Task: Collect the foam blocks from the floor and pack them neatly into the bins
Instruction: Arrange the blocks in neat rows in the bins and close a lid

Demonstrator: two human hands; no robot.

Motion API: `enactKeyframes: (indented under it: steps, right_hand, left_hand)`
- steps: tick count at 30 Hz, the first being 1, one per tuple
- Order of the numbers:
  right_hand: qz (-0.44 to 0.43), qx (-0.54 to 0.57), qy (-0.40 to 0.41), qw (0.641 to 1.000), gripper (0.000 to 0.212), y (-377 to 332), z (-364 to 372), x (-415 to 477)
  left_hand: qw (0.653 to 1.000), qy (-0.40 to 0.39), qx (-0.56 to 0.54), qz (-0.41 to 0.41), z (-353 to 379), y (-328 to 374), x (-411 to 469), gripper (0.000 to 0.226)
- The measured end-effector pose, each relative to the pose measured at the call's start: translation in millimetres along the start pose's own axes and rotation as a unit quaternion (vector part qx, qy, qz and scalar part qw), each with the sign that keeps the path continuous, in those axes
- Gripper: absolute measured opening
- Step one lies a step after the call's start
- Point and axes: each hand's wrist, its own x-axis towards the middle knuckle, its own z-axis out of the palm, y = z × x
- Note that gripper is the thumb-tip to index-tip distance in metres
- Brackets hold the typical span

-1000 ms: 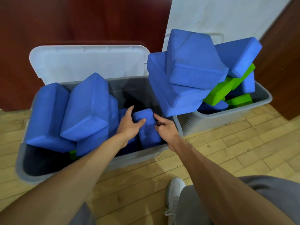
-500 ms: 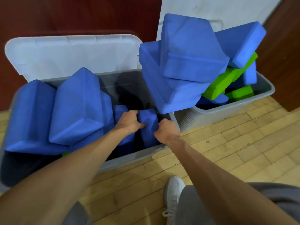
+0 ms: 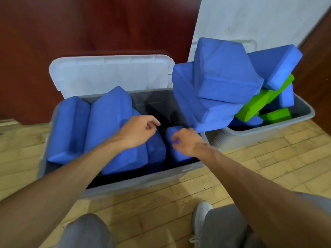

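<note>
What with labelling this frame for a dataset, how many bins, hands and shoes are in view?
Bins: 2, left bin and right bin.
Hands: 2, left hand and right hand.
Shoes: 1, white shoe.
Total: 5.

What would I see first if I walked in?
The heap of big blue blocks piled high above the right bin, with bright green blocks poking out beneath. Then the left hand and right hand, both empty, hovering over more blue blocks in the left bin.
</note>
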Motion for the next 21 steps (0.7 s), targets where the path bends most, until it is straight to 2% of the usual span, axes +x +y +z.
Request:
enactKeyframes:
  steps: [3, 5, 7, 8, 11, 14, 16, 18, 21]
  right_hand:
    - [-0.042, -0.003, -0.037, 0.998, 0.028, -22.1, -32.0, 0.1]
    - [-0.058, -0.023, -0.07, 0.996, 0.027, -29.9, -44.8, 5.7]
    - [-0.061, -0.031, -0.086, 0.994, 0.03, -36.8, -48.4, 13.8]
    - [-0.066, -0.033, -0.087, 0.993, 0.033, -39.9, -46.4, 17.5]
    - [-0.07, -0.021, -0.105, 0.992, 0.04, -47.7, -32.5, 25.4]
    - [-0.059, -0.004, -0.175, 0.983, 0.053, -54.3, -18.6, 31.5]
    - [-0.03, 0.046, -0.181, 0.982, 0.054, -54.8, -11.6, 38.7]
    - [0.0, 0.083, -0.176, 0.981, 0.045, -54.4, -4.7, 45.5]
    - [0.033, 0.104, -0.208, 0.972, 0.039, -57.4, 7.2, 50.7]
  left_hand:
    - [0.992, 0.089, 0.082, 0.037, -36.5, -17.5, -15.0, 0.029]
    - [0.986, 0.073, 0.149, -0.014, -48.1, -35.8, -29.9, 0.048]
    - [0.985, 0.042, 0.15, -0.071, -43.2, -50.1, -46.1, 0.071]
    - [0.987, 0.05, 0.138, -0.073, -37.2, -55.2, -51.6, 0.076]
    - [0.985, 0.109, 0.116, -0.063, -27.0, -64.0, -55.5, 0.083]
    - [0.983, 0.115, 0.114, -0.085, -23.9, -67.7, -54.8, 0.096]
    - [0.982, 0.125, 0.096, -0.103, -19.3, -64.8, -55.2, 0.094]
    - [0.979, 0.146, 0.076, -0.118, -18.2, -61.7, -50.8, 0.083]
    - [0.982, 0.128, 0.065, -0.119, -20.2, -55.9, -46.0, 0.074]
